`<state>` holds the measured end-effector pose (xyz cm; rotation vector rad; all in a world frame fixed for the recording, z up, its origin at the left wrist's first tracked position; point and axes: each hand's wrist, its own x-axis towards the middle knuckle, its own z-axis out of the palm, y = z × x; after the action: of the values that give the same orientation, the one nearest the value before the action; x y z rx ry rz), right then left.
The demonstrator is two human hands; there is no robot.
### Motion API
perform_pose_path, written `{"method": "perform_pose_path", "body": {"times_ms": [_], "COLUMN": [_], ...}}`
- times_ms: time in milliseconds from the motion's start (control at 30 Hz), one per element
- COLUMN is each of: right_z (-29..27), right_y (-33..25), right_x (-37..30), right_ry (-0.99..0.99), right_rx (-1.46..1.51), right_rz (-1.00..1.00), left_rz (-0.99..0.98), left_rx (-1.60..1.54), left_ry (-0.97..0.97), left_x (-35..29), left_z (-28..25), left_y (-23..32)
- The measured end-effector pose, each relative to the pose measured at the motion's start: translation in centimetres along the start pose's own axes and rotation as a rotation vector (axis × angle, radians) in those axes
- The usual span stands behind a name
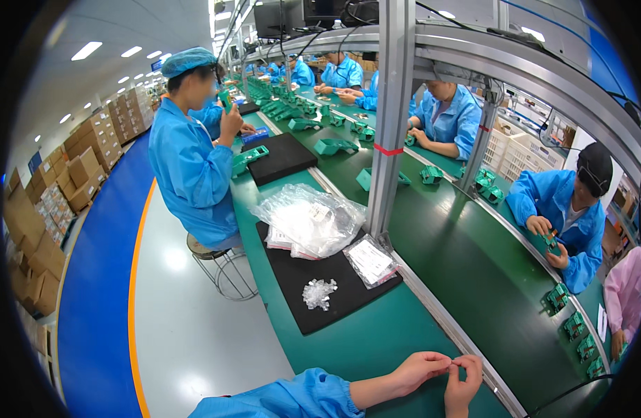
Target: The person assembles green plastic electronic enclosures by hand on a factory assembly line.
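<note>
My left hand (416, 372) and my right hand (464, 384) meet fingertip to fingertip above the near edge of the green bench (404, 322). Both are closed in a pinch; whatever lies between the fingertips is too small to make out. Beyond them, a black foam mat (303, 317) carries a small heap of clear and whitish pieces (319, 294). Farther back on that mat rests a large crumpled clear plastic bag (313, 212). A flat clear packet with a white label (371, 261) lies at the mat's right side.
A metal post (393, 125) rises beside the bag, with a metal rail (446, 334) along the bench. To the right runs a green conveyor (466, 258) with green plastic housings (557, 298). A co-worker in blue (191, 153) is at the left; others work across the line.
</note>
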<state>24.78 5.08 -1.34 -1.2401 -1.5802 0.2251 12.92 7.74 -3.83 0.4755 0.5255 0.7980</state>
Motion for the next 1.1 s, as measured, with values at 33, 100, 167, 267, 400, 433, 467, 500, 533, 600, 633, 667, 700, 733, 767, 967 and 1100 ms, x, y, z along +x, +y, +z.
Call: {"method": "perform_pose_path", "body": {"times_ms": [33, 100, 167, 267, 400, 433, 467, 500, 533, 600, 633, 667, 700, 733, 767, 967, 1100], "right_z": [-0.1, -0.3, -1.1, -0.9, -0.3, -0.4, -0.4, -0.3, -0.2, -0.3, -0.3, -0.3, -0.2, -0.1, 0.0, 0.4, 0.7], "right_y": [0.3, 0.8, -0.7, -0.1, 1.0, 1.1, 1.2, 1.3, 1.4, 1.7, 1.9, 2.3, 2.8, 3.1, 3.4, 3.3, 3.3], "right_x": [-0.1, -0.3, 0.3, 0.2, -0.2, 0.0, 0.0, -0.1, -0.2, -0.2, -0.4, -0.6, -0.8, -1.0, -1.1, -1.5, -1.6], "right_ry": [0.001, -0.008, -0.065, -0.090, -0.067, -0.087, -0.084, -0.074, -0.067, -0.046, -0.025, -0.025, -0.017, -0.009, -0.009, -0.018, -0.017], "right_rx": [0.011, 0.006, 0.050, 0.028, -0.016, -0.020, -0.029, -0.006, 0.019, 0.068, 0.123, 0.119, 0.216, 0.314, 0.315, 0.377, 0.433], "right_rz": [-0.005, 0.030, 0.038, 0.000, 0.015, 0.001, 0.001, 0.025, 0.048, 0.095, 0.146, 0.147, 0.168, 0.188, 0.189, 0.183, 0.230], "left_rz": [0.008, -0.032, -0.015, -0.007, -0.016, -0.019, -0.023, -0.057, -0.091, -0.110, -0.130, -0.133, -0.102, -0.071, -0.071, -0.162, -0.060], "left_rx": [0.006, -0.006, 0.012, 0.001, 0.022, 0.016, 0.014, -0.054, -0.125, -0.152, -0.177, -0.179, -0.217, -0.254, -0.254, -0.344, -0.345], "left_ry": [0.006, -0.039, -0.034, -0.023, 0.001, 0.020, 0.012, 0.029, 0.049, 0.085, 0.126, 0.125, 0.096, 0.069, 0.069, 0.037, -0.070], "left_x": [0.1, 0.1, -0.2, 0.1, 0.1, 0.4, 0.4, 0.3, 0.1, 0.1, -0.1, -0.1, -0.2, -0.3, -0.4, -0.8, -1.0], "left_z": [0.0, 0.1, 0.2, 0.1, 0.2, 0.3, 0.2, 0.1, 0.1, 0.5, 0.7, 0.8, 0.8, 0.8, 1.0, 0.9, 1.4], "left_y": [-0.1, -0.1, 0.1, -0.2, -0.1, 0.0, 0.0, -0.1, 0.0, 0.1, 0.1, 0.1, 0.1, 0.1, 0.3, 0.6, 1.3]}}
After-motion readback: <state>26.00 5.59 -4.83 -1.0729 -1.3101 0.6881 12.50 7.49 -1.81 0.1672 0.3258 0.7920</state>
